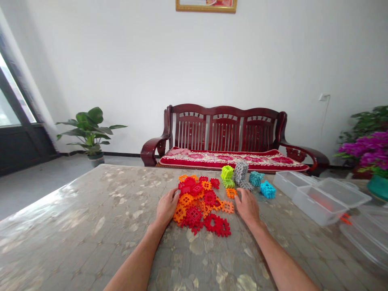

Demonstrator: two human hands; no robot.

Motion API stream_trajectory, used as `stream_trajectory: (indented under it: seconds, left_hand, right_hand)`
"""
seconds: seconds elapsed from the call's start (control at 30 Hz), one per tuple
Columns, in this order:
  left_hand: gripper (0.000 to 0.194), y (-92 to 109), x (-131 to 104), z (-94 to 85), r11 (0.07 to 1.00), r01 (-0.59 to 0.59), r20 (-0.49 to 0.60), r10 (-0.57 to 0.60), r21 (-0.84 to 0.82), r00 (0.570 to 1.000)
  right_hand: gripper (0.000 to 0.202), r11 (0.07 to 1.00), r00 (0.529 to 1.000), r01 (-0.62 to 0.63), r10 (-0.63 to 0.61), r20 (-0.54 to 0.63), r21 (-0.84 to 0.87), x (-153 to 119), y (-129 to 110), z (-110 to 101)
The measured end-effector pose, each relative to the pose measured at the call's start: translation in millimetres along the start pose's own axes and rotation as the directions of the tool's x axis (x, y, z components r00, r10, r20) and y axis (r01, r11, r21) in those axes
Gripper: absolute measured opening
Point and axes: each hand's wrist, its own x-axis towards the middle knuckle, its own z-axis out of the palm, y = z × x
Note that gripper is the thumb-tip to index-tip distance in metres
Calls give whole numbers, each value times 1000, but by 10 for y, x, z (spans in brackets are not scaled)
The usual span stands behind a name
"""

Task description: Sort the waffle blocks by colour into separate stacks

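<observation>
A loose pile of red waffle-shaped tiles (194,214) and orange waffle-shaped tiles (186,199) lies on the patterned tablecloth (100,234) between my hands. My left hand (167,207) rests along the pile's left side, open, its fingertips touching or very close to the tiles. On the other side, my right hand (247,205) is open beside a single orange tile (231,193), its fingertips at that tile's right edge. Behind it stand stacked tiles in lime green (227,176) and grey (241,173). Teal tiles (256,178) and bright blue tiles (268,189) sit to their right.
Clear plastic boxes (321,206) stand at the table's right, with something orange-red showing inside one. Transparent lids (368,232) lie nearer me. Beyond the table are a dark red wooden bench (224,129), a potted plant (92,133) and purple flowers (368,149).
</observation>
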Motion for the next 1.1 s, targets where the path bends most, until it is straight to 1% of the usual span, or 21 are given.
stream_trajectory:
  seconds: [0.1,0.17,0.27,0.37,0.43,0.5,0.57,0.67,0.77,0.87,0.97,1.03,1.1]
  left_hand:
    - [44,-40,46,-50,1000,-6,20,5,15,1000]
    - [43,-89,89,-70,997,-19,11,18,77,1000]
    - [39,-154,143,-74,982,-66,0,67,175,998]
    - [38,-185,165,-59,973,-102,0,104,207,995]
    - [38,-194,169,-50,973,-101,-4,104,206,995]
    - [37,-201,173,-43,974,-95,-6,99,204,995]
    - [36,-206,175,-41,974,-91,-7,95,207,995]
    - [36,-208,172,-43,973,-96,-7,100,211,995]
    - [36,-204,161,-42,973,-98,-8,102,209,995]
    - [35,-201,155,-35,976,-92,-16,97,200,995]
    - [34,-198,154,-31,974,-94,-25,102,206,994]
    - [34,-195,157,-32,972,-99,-24,106,213,994]
    - [35,-192,160,-35,972,-101,-18,108,214,994]
  right_hand:
    - [29,995,997,76,-73,-37,65,-24,-48,-44]
    - [28,982,990,142,-138,-35,122,-51,-98,-69]
    - [26,960,978,205,-210,10,192,-61,-215,-90]
    - [26,946,963,228,-254,93,228,38,-403,-83]
    - [28,949,954,212,-253,159,234,173,-558,-49]
    - [34,963,949,167,-215,229,211,336,-712,20]
    - [41,974,930,149,-197,310,173,490,-841,117]
    - [47,979,903,148,-191,385,141,647,-962,270]
    - [51,981,886,147,-186,425,123,706,-1014,364]
    - [45,978,883,168,-205,421,124,701,-1035,383]
    - [40,970,907,175,-226,356,171,658,-1041,390]
    - [41,954,932,138,-215,290,266,619,-1034,416]
    - [38,903,962,48,-157,224,427,585,-1010,450]
